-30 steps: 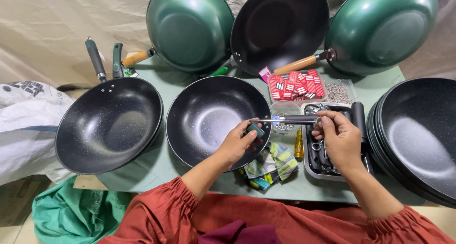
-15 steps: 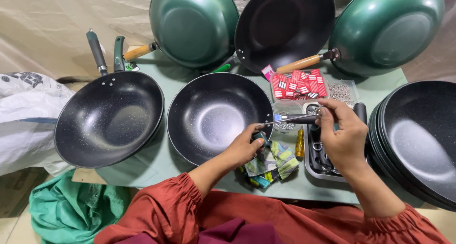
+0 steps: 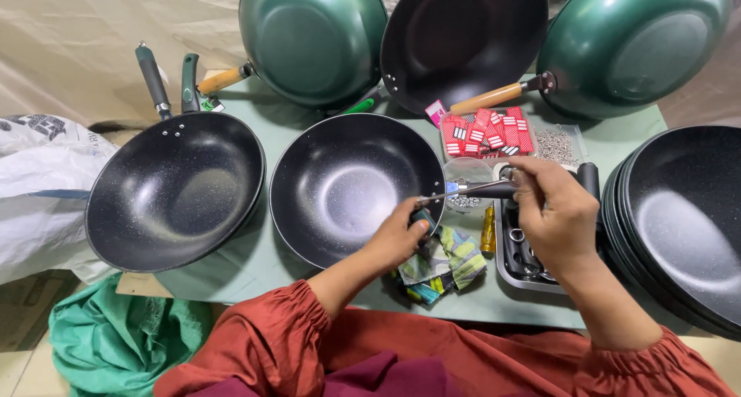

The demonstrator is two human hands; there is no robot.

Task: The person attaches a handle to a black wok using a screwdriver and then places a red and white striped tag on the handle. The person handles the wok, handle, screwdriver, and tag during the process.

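The handleless black pan (image 3: 351,188) sits in the middle of the green table (image 3: 625,134), right in front of the person. The left hand (image 3: 401,233) grips its near right rim, fingers curled and pressed onto the edge. The right hand (image 3: 554,212) pinches a black handle (image 3: 494,188) with a metal tip between thumb and fingers, holding it level so the tip meets the pan's rim just above the left hand.

Under the left hand lies a striped cloth (image 3: 444,262), with a small yellow bottle (image 3: 488,239) beside it. Below the right hand is a metal tray (image 3: 513,266) of small parts. A clear round cup (image 3: 467,177) stands just behind the handle, and further back a box of red packets (image 3: 486,133) and a bag of small screws (image 3: 557,144).

To the left is a black pan with a handle fitted (image 3: 176,188); to the right, a stack of black pans (image 3: 679,219). Three more pans lean at the back: green (image 3: 312,38), black (image 3: 463,38), green (image 3: 633,42)
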